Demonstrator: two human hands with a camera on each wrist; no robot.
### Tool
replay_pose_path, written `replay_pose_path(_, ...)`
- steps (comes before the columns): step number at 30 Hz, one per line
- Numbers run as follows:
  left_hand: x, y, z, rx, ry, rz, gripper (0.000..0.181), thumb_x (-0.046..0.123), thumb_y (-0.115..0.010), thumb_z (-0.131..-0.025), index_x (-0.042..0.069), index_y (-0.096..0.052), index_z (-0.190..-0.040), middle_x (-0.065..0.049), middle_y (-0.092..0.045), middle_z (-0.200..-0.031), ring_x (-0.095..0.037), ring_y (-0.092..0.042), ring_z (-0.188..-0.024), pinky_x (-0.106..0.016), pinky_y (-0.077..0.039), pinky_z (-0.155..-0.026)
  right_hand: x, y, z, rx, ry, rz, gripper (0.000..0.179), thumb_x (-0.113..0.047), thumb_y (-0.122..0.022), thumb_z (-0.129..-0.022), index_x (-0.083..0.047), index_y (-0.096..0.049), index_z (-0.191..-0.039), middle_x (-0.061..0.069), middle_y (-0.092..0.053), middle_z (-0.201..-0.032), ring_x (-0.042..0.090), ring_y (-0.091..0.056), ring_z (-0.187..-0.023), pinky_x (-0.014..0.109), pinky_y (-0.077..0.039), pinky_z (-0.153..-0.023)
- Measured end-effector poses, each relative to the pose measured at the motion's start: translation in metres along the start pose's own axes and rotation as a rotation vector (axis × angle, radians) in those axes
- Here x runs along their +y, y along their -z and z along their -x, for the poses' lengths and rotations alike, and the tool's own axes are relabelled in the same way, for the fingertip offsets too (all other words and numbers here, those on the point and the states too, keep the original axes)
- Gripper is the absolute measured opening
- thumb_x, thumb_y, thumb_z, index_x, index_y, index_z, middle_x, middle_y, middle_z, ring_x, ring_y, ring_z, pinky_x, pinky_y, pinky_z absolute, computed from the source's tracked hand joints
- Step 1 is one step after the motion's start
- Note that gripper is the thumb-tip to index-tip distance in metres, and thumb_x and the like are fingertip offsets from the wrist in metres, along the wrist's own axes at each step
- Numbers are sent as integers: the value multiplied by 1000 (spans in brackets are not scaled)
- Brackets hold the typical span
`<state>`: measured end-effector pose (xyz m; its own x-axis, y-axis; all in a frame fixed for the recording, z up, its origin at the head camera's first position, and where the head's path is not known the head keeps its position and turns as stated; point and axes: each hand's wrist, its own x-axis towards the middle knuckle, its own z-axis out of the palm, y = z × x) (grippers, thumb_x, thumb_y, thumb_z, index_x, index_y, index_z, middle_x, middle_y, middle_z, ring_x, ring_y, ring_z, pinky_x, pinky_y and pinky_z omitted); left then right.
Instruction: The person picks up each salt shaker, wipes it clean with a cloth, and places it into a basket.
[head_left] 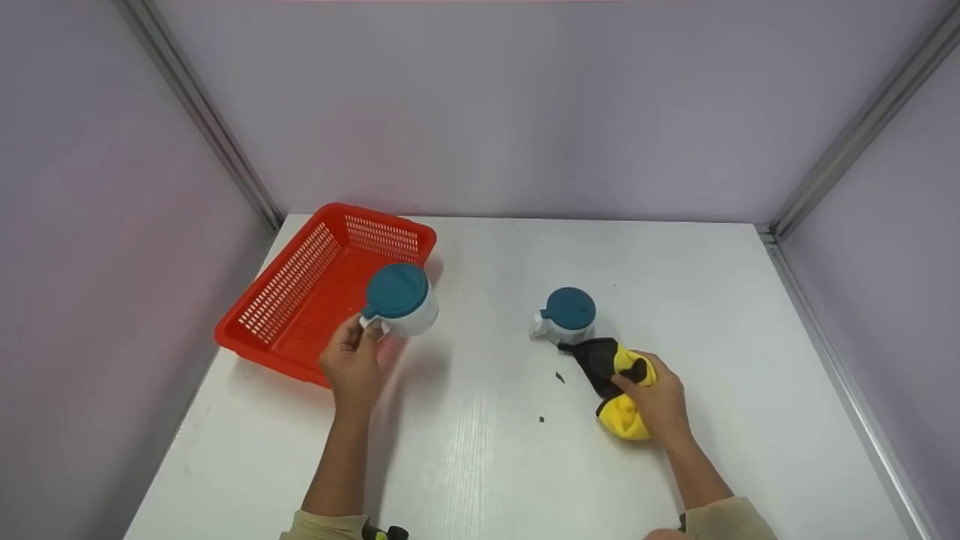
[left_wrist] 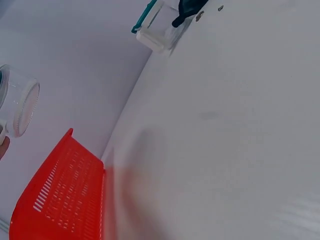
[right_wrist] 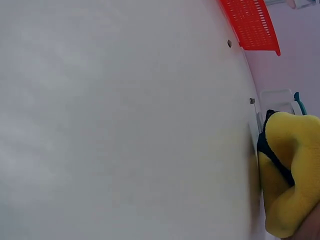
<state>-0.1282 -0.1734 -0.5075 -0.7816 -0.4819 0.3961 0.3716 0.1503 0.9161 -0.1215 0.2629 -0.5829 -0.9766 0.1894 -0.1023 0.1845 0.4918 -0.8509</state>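
My left hand (head_left: 354,367) grips the white handle of a clear jar with a teal lid (head_left: 397,291), held up beside the red basket's near right side. In the left wrist view the jar's clear base (left_wrist: 25,107) shows at the left edge. My right hand (head_left: 661,397) holds a bunched yellow and black cloth (head_left: 626,416) low over the table. The cloth's dark corner reaches the foot of a second teal-lidded jar (head_left: 570,309), which stands upright with its handle to the left. In the right wrist view the yellow cloth (right_wrist: 295,165) hides most of that jar.
A red plastic basket (head_left: 289,365) with slotted walls sits at the left of the white table (head_left: 465,465). Small dark scraps (head_left: 559,377) lie on the tabletop in front of the standing jar. Pale panels (head_left: 525,112) wall in the back and both sides.
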Motion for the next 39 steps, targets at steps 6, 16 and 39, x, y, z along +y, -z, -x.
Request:
replay_pose_path(6,-1,15,-10,24,50,-77,28,20,-68,-93,9,-70,-119,-5,-73,-114,-16,-69,-107,-24,-57,-87,8,4,-4,1,13,73,56,-27,-76,-87,-15,-52,-137,10,-59,-134,28,-55,-121,48,-44,-108)
replay_pose_path(16,5,44,-23,126,130,-121,31,19,-69,-93,10,-68,-122,-4,-71,-118,-16,-67,-110,-25,-55,-91,11,14,-10,-53,71,246,56,-19,-73,-90,-16,-49,-140,13,-58,-138,34,-53,-126,54,-41,-109)
replay_pose_path(39,-1,87,-47,176,164,-307,39,26,-66,-95,13,-64,-131,-4,-68,-126,-19,-66,-113,-30,-55,-94,10,49,-25,-110,75,524,50,-7,-66,-90,-12,-52,-138,20,-61,-131,42,-59,-114,62,-47,-93)
